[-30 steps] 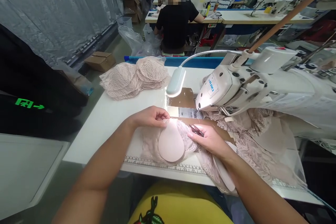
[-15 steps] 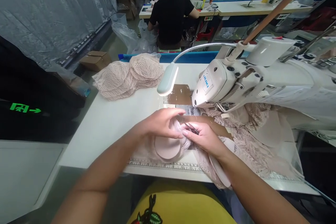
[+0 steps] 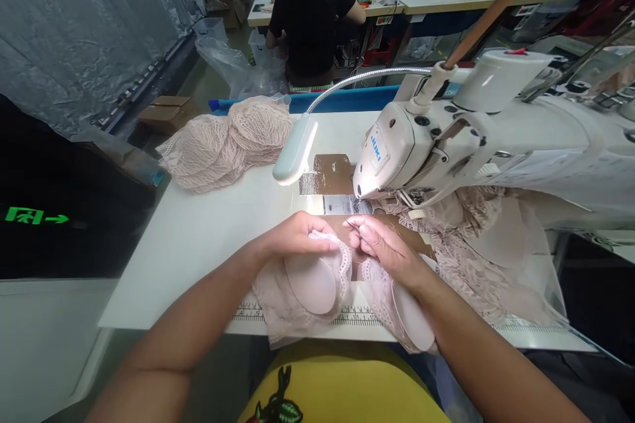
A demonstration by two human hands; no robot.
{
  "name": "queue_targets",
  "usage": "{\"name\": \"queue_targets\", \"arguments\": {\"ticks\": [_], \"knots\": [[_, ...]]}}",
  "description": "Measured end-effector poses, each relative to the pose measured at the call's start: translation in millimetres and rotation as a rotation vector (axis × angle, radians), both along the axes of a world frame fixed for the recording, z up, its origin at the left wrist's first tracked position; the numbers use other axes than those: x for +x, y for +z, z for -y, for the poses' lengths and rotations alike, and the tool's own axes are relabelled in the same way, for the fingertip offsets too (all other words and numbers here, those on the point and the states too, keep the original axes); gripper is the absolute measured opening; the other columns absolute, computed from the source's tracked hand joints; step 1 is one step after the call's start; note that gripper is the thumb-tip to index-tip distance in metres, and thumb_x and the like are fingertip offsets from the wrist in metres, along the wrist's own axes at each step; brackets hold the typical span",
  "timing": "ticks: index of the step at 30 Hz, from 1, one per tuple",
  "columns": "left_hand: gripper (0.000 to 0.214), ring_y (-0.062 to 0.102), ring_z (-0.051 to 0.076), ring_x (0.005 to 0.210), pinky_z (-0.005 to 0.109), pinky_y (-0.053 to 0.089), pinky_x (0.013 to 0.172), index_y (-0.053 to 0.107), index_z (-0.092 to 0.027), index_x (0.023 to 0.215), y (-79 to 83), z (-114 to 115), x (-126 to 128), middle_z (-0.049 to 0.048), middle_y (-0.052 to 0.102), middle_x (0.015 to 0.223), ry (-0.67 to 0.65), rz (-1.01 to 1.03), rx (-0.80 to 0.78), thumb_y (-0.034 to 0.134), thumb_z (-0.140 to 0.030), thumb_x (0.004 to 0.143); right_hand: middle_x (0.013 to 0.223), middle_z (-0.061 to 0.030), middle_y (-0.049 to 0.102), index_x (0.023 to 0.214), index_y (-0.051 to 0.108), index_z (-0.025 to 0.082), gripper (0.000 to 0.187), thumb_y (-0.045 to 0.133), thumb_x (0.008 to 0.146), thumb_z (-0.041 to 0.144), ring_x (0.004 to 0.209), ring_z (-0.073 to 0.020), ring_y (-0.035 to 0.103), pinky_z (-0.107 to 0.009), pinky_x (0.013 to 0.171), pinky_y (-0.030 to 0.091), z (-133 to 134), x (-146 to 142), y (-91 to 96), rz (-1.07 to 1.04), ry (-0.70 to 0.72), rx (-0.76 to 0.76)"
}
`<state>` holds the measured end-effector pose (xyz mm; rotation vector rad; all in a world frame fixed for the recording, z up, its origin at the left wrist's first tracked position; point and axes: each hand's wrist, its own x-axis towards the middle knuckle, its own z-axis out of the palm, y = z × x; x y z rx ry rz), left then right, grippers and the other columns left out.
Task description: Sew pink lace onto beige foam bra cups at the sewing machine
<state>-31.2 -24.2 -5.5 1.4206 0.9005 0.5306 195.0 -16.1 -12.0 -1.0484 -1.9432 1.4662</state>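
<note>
My left hand [image 3: 300, 236] is closed on the upper edge of a pale pink lace bra cup [image 3: 312, 284], its smooth padded side facing up over the table's front edge. In my right hand [image 3: 384, 246], the fingers are curled around small dark thread snips [image 3: 351, 225], of which only a thin tip shows. A second lace cup [image 3: 414, 317] hangs below my right hand and wrist, over the ruler strip. Both hands are in front of the needle area of the white sewing machine [image 3: 397, 152], a small gap between them.
Stacked lace pieces [image 3: 228, 142] lie at the table's back left. A lamp [image 3: 296, 149] on a bendable neck hangs over the table [image 3: 198, 244]. More lace work [image 3: 476, 264] is heaped right of the needle. Ahead, a person in black [image 3: 315, 23] sits at another machine.
My hands have moved apart, and the left cup is now spread out more flatly. The snips, plainly seen before, are mostly hidden in my right fingers. The view has shifted slightly.
</note>
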Motion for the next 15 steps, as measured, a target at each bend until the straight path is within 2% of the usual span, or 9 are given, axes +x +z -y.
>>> {"name": "queue_targets", "arguments": {"ticks": [4,6,10,15], "knots": [[0.026,0.063,0.016,0.076,0.025,0.046,0.069,0.073,-0.013,0.085,-3.5,0.7,0.7,0.0052,0.07,0.08,0.05,0.007,-0.01,0.071,-0.037,0.075,0.089,-0.0055,0.067,0.108,0.064,0.018,0.035,0.051,0.088,0.043,0.08,-0.0176,0.062,-0.031,0.075,0.05,-2.1,-1.1,3.3,0.031,0.037,0.02],[0.027,0.062,0.016,0.076,0.024,0.046,0.068,0.073,-0.013,0.084,-5.3,0.8,0.6,0.0049,0.07,0.079,0.055,-0.003,-0.01,0.073,-0.038,0.074,0.087,-0.0048,0.067,0.105,0.065,0.017,0.032,0.057,0.083,0.04,0.078,-0.0177,0.062,-0.03,0.07,0.05,-1.7,-3.3,5.1,0.036,0.04,0.017],[0.031,0.06,0.015,0.072,0.023,0.044,0.065,0.074,-0.012,0.083,-7.5,0.0,0.4,0.0042,0.068,0.076,0.044,-0.025,-0.016,0.074,-0.041,0.072,0.073,-0.0007,0.061,0.096,0.063,0.016,0.025,0.06,0.081,0.037,0.064,-0.0135,0.057,-0.026,0.058,0.047,0.6,-7.6,9.4,0.039,0.051,-0.035],[0.034,0.056,0.012,0.066,0.022,0.041,0.059,0.073,-0.01,0.082,-6.2,-0.2,1.0,0.0026,0.064,0.069,0.021,-0.022,-0.016,0.073,-0.042,0.072,0.081,-0.0024,0.064,0.089,0.063,0.018,0.017,0.06,0.083,0.033,0.073,-0.0149,0.059,-0.027,0.065,0.047,2.4,-12.4,12.9,0.031,0.054,0.032]]}}
